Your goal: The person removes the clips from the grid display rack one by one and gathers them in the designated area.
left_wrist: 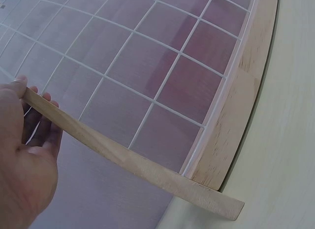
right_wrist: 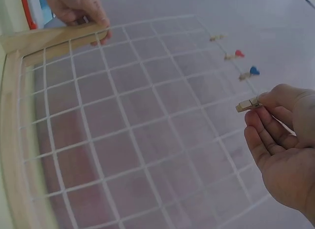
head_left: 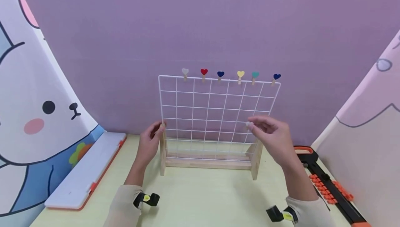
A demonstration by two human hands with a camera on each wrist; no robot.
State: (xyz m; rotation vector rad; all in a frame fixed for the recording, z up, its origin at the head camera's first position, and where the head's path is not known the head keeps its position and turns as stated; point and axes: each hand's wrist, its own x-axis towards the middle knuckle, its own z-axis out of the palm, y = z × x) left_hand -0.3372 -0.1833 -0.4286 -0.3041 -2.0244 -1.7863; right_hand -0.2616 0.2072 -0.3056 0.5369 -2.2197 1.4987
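A white wire grid [head_left: 206,119] stands upright in a wooden stand [head_left: 207,164]. My left hand [head_left: 149,143] grips the top of the stand's left side post [left_wrist: 123,155] between thumb and fingers, at the grid's left edge. My right hand [head_left: 275,136] pinches a small wooden clothespin [right_wrist: 249,105] between thumb and forefinger, its other fingers loosely bent. In the head view a white end of that clothespin [head_left: 249,124] shows at the fingertips, in front of the grid's right part. Several heart-topped clothespins line the top wire, among them a red one [head_left: 204,72] and a yellow one [head_left: 240,74].
A flat white case with orange edges [head_left: 84,171] lies on the left of the pale table [head_left: 200,199]. On the right lies a long black object with orange parts [head_left: 331,182]. A purple backdrop [head_left: 200,22] hangs behind, with printed cloth [head_left: 62,129] at the left.
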